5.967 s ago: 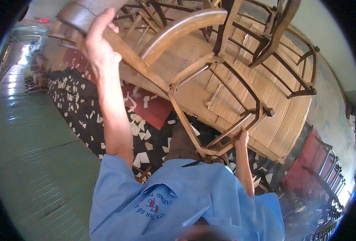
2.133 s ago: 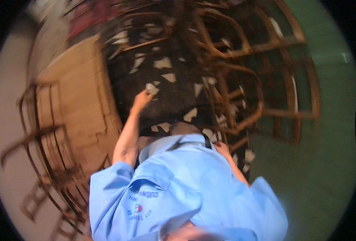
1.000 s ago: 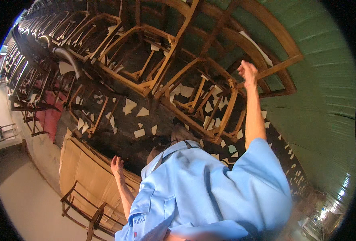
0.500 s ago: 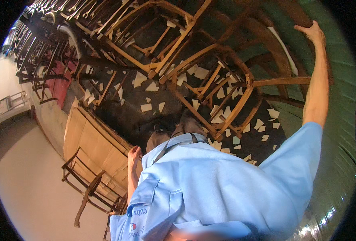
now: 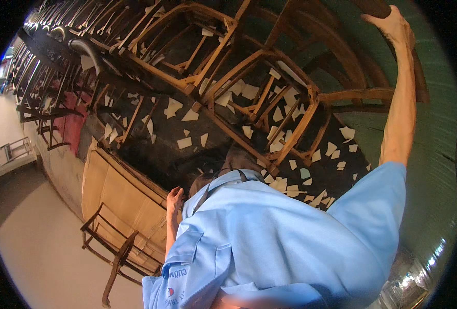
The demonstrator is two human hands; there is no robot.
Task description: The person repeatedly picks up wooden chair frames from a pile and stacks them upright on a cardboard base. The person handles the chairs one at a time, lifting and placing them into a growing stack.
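We're seeing uneven light: glare is streaking the green surface (image 5: 437, 170) lower right, shadow is crossing the pale surface (image 5: 58, 242) left, chair frames (image 5: 352, 95) are sitting dim. Fisheye is bending edges; bottom centre is blurring.

the wooden chair frame (image 5: 300, 129) is brown, the shirt (image 5: 290, 221) light blue with a red-and-blue emblem (image 5: 170, 292), the cardboard (image 5: 120, 193) tan, the scraps (image 5: 185, 142) off-white, the matting (image 5: 215, 126) black.

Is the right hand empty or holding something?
Holding, it seems: the right hand is wrapped partway around the edge of a dark wooden rail.
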